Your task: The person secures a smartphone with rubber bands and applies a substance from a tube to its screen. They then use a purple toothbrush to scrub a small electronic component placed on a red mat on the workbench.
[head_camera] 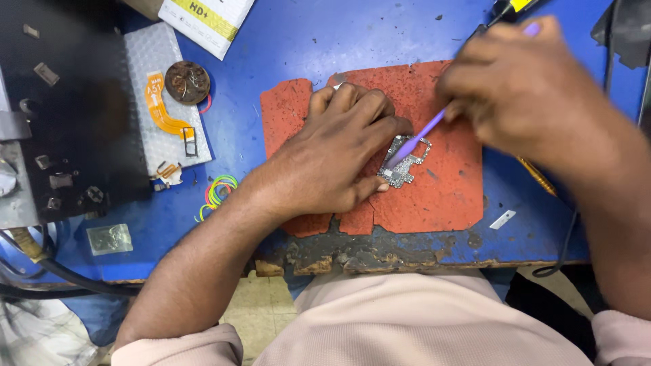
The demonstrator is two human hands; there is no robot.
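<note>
On red mat (447, 196): left hand (332, 159) half-hides circuit board (405, 161).

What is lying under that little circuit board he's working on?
The circuit board rests on a worn red mat, which lies on the blue table. The left hand covers the board's left edge and the mat there; the right hand holds a purple tool on it.

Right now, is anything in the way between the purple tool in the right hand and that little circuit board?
Nothing visible. The purple tool in the right hand runs straight down to the small circuit board on the red mat. The left hand rests beside the board, fingers at its left edge, not across the tool's path.
</note>
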